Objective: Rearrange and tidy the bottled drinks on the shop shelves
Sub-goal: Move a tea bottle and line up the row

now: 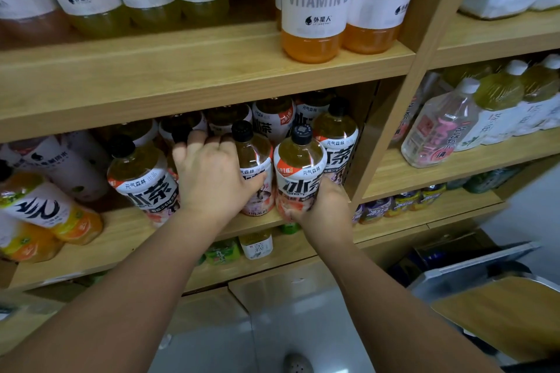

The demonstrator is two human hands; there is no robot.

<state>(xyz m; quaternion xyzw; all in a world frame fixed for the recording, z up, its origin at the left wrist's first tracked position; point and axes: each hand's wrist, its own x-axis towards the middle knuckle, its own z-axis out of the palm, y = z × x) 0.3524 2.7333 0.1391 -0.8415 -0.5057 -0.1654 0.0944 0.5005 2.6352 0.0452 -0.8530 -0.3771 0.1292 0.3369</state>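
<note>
Right hand (328, 206) grips the front iced tea bottle (300, 172) by its base at the middle shelf (121, 236) edge, left hand (209, 174) seems clasped on the neighbour bottle (254, 157), probably squaring both into the row

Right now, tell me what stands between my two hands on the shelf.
In the head view, two black-capped tea bottles stand side by side: the left tea bottle, gripped by the left hand, and the right tea bottle, gripped by the right hand.
</note>
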